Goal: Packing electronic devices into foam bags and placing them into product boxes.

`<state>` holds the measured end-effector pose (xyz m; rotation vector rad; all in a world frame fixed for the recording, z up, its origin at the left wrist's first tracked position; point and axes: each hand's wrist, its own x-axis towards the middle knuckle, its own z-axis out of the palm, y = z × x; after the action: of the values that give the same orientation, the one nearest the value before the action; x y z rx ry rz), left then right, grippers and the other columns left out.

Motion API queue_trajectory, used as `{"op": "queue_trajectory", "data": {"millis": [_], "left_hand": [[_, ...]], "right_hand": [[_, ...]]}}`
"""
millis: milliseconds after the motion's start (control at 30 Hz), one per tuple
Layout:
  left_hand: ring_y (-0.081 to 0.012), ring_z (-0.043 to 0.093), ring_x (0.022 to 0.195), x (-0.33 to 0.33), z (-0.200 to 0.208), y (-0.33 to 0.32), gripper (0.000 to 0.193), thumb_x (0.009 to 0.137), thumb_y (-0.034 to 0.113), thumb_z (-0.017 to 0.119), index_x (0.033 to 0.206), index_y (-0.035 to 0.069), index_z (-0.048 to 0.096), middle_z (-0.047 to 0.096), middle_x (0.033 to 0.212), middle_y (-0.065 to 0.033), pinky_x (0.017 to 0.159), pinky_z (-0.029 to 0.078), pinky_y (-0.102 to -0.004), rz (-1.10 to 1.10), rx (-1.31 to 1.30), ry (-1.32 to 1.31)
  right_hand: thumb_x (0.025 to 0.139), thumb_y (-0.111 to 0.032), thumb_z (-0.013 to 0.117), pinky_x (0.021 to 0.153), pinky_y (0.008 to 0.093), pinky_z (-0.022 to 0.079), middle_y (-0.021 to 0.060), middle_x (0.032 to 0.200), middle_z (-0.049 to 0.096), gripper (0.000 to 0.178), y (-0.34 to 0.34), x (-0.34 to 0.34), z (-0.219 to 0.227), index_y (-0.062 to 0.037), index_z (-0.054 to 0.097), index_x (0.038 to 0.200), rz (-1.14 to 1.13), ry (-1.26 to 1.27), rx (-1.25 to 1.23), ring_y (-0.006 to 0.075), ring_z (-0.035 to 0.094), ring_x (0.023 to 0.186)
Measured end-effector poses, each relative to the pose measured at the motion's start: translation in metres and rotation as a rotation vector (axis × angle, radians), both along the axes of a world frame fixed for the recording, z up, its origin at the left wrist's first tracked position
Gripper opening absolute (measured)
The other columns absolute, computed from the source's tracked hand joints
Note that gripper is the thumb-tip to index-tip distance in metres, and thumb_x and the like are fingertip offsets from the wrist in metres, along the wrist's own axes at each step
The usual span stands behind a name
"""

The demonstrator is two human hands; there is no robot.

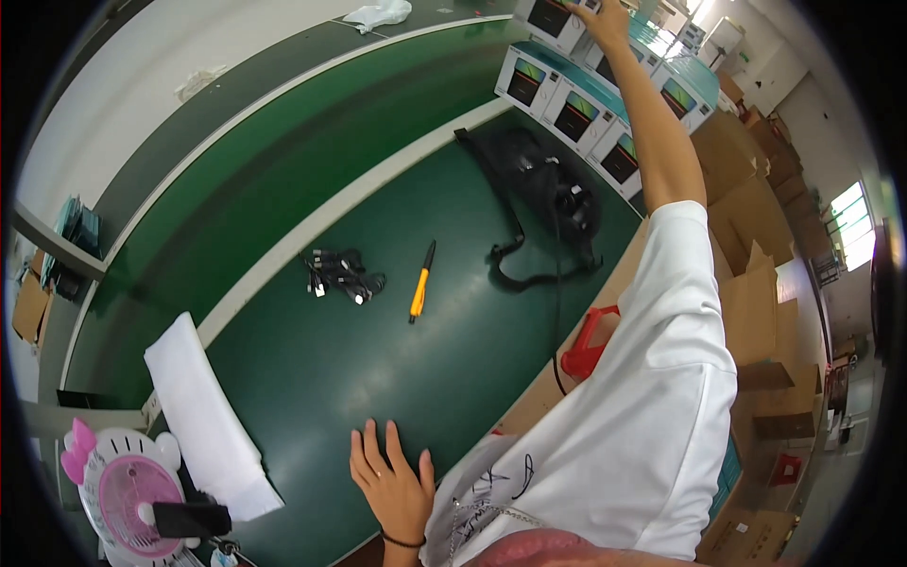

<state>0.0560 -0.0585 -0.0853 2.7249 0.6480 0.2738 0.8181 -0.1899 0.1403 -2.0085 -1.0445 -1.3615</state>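
My left hand (392, 487) lies flat on the dark green tabletop (350, 397) near its front edge, fingers spread and nothing in it. At the far right my right hand (602, 21) reaches up with its fingers on a small white box (551, 21) with a dark picture on its front. That hand is partly cut off by the upper edge. This box stands on top of a stack of similar white boxes (574, 115). Between the hands lie a yellow and black pen (421, 283) and a bundle of black cables (345, 274).
A black bag (543, 180) with a strap lies before the boxes. White folded cloth or foam (213, 416) and a pink and white fan (137, 487) stand at the left. A red tape dispenser (588, 345) is beside my right sleeve. Open cardboard cartons (756, 312) stand at the right.
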Motion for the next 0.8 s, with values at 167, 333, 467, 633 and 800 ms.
{"op": "queue_trajectory", "data": {"millis": [167,333,467,633,800], "left_hand": [[-0.0470,0.030,0.145,0.004,0.004,0.000,0.063,0.090,0.029,0.068,0.144,0.002,0.049,0.037,0.155,-0.0232,0.115,0.029,-0.0579,0.039,0.019,0.157],[-0.0463,0.028,0.147,0.010,0.009,-0.002,0.067,0.087,0.022,0.071,0.146,0.002,0.047,0.033,0.157,-0.0220,0.117,0.027,-0.0578,0.044,0.014,0.147],[-0.0469,0.031,0.145,0.005,0.004,0.000,0.065,0.089,0.028,0.069,0.145,0.001,0.049,0.037,0.155,-0.0235,0.115,0.029,-0.0582,0.019,0.033,0.134],[-0.0473,0.035,0.142,0.005,0.002,-0.004,0.062,0.092,0.032,0.068,0.143,0.001,0.052,0.041,0.152,-0.0240,0.113,0.032,-0.0581,0.037,0.054,0.077],[-0.0450,0.035,0.141,-0.005,0.000,0.002,0.061,0.090,0.028,0.070,0.142,0.003,0.052,0.041,0.152,-0.0220,0.115,0.031,-0.0556,0.064,-0.036,-0.042]], "right_hand": [[0.078,-0.030,0.085,0.096,0.0499,0.049,0.0238,0.115,0.068,0.061,0.019,0.002,-0.078,-0.0066,0.065,0.131,-0.042,0.176,0.052,0.0424,0.063,0.110],[0.079,-0.030,0.084,0.095,0.0489,0.050,0.0237,0.113,0.069,0.059,0.005,0.012,-0.061,-0.0065,0.065,0.130,-0.143,0.247,-0.017,0.0418,0.065,0.106],[0.081,-0.030,0.083,0.098,0.0490,0.049,0.0252,0.118,0.068,0.058,-0.004,0.012,-0.066,-0.0050,0.064,0.130,0.325,0.312,0.070,0.0442,0.063,0.113],[0.085,-0.026,0.081,0.103,0.0480,0.048,0.0225,0.133,0.063,0.060,-0.002,0.016,-0.062,-0.0028,0.058,0.136,-0.172,0.191,-0.096,0.0434,0.060,0.121],[0.083,-0.060,0.074,0.098,0.0552,0.050,0.0263,0.130,0.064,0.081,0.044,0.012,-0.059,-0.0120,0.052,0.146,-0.805,0.160,-0.456,0.0466,0.062,0.115]]}}
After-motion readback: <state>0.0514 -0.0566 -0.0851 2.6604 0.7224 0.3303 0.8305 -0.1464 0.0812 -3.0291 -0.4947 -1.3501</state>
